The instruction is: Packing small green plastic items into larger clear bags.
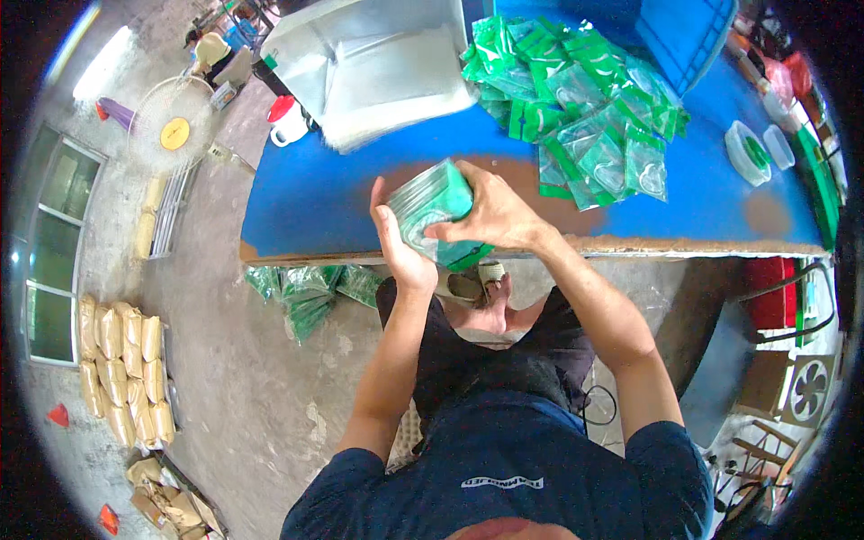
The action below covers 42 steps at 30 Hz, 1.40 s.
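Between my two hands, just over the table's front edge, is a stack of green and clear plastic packets point(430, 200). My left hand point(402, 245) supports the stack's left side and lower corner, thumb up along it. My right hand point(499, 209) grips it from the right, with fingers over the far edge and the thumb across the front. A loose heap of similar green and clear packets point(598, 117) lies on the blue table point(315, 193) to the right. Straight ahead, a shallow metal tray point(297, 54) holds a pile of clear plastic sheets or bags point(387, 85).
A blue crate point(688, 40) lies behind the heap. A white mug with a red lid point(286, 121) stands at the table's left. A clear tub point(749, 153) with green pieces sits far right. Bundled green packets point(310, 292) lie below the table. Left stand a fan point(173, 130) and stacked sacks point(126, 369).
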{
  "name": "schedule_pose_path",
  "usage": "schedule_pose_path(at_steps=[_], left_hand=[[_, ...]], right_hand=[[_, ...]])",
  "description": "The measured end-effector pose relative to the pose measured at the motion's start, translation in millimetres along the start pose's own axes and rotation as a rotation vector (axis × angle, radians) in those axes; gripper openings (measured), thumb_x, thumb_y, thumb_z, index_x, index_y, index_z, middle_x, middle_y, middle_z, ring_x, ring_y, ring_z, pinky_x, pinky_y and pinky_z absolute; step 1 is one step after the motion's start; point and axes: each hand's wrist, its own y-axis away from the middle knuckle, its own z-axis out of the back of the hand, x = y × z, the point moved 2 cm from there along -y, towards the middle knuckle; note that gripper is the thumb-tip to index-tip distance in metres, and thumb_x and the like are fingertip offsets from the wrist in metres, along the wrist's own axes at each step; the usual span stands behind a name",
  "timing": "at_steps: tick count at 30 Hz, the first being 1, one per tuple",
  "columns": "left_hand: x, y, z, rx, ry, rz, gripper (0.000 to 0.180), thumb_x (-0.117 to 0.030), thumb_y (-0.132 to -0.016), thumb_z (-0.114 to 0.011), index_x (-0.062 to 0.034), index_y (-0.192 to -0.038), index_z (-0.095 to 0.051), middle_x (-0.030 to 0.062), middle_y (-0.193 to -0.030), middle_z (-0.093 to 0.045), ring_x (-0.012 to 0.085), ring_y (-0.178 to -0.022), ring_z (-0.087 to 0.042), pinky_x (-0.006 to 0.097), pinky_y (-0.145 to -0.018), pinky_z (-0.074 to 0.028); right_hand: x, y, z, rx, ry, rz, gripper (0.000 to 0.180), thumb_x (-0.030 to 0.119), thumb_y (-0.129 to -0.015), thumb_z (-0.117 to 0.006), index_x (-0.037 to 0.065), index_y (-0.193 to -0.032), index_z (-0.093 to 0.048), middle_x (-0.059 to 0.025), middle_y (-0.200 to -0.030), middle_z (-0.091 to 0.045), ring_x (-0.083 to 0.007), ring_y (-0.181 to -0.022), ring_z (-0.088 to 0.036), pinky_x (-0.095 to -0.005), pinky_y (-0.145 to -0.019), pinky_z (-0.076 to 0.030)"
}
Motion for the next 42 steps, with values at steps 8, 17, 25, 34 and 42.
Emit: schedule_pose_path(at_steps=[8, 17, 25, 34, 42], left_hand=[[10, -21, 0, 0.005, -0.495, -0.242, 0.044, -0.038, -0.100, -0.039, -0.0051, -0.125, -0.054, 0.0052, -0.107, -0.054, 0.0176, -0.096, -0.055, 0.034, -0.085, -0.046], [50, -129, -7, 0.228, -0.644, 0.077, 0.038, -0.033, -0.096, -0.062, -0.0041, -0.121, -0.059, 0.0041, -0.109, -0.061, 0.0133, -0.099, -0.055, 0.030, -0.087, -0.045], [83, -337, 74, 0.215, -1.492, -0.116, 0.041, -0.047, -0.063, -0.083, -0.0110, -0.078, -0.071, 0.0064, -0.080, -0.072, 0.0209, -0.075, -0.070, 0.034, -0.068, -0.053], [104, -375, 85, 0.279, -1.205, 0.028, 0.038, -0.047, -0.085, -0.070, -0.0091, -0.086, -0.075, 0.0078, -0.077, -0.073, 0.0167, -0.067, -0.069, 0.033, -0.063, -0.052], [17, -346, -8, 0.173, -1.585, -0.864, 0.028, -0.030, -0.090, -0.065, -0.0031, -0.081, -0.063, 0.0140, -0.086, -0.064, 0.0349, -0.081, -0.063, 0.044, -0.071, -0.050]], right_hand=[[-24, 10, -11, -0.063, -0.223, 0.097, 0.077, 0.032, -0.063, -0.088, 0.000, -0.124, -0.053, -0.0189, -0.107, -0.068, -0.0284, -0.099, -0.068, -0.0400, -0.089, -0.052], [-92, 34, 0, -0.396, -1.107, -0.448, 0.057, 0.028, -0.078, -0.077, 0.005, -0.126, -0.054, -0.0063, -0.114, -0.063, -0.0203, -0.105, -0.061, -0.0394, -0.096, -0.049], [-99, 44, -11, -0.267, -0.822, -0.317, 0.065, 0.021, -0.075, -0.078, 0.000, -0.130, -0.049, -0.0097, -0.121, -0.060, -0.0189, -0.110, -0.058, -0.0374, -0.094, -0.049], [-96, 34, -2, -0.180, -0.832, -0.307, 0.072, 0.026, -0.071, -0.082, -0.001, -0.129, -0.048, -0.0096, -0.116, -0.062, -0.0201, -0.106, -0.059, -0.0368, -0.093, -0.049], [-82, 27, -3, -0.308, -0.918, -0.297, 0.067, 0.027, -0.077, -0.080, -0.002, -0.129, -0.050, -0.0099, -0.117, -0.062, -0.0183, -0.103, -0.060, -0.0346, -0.090, -0.050]])
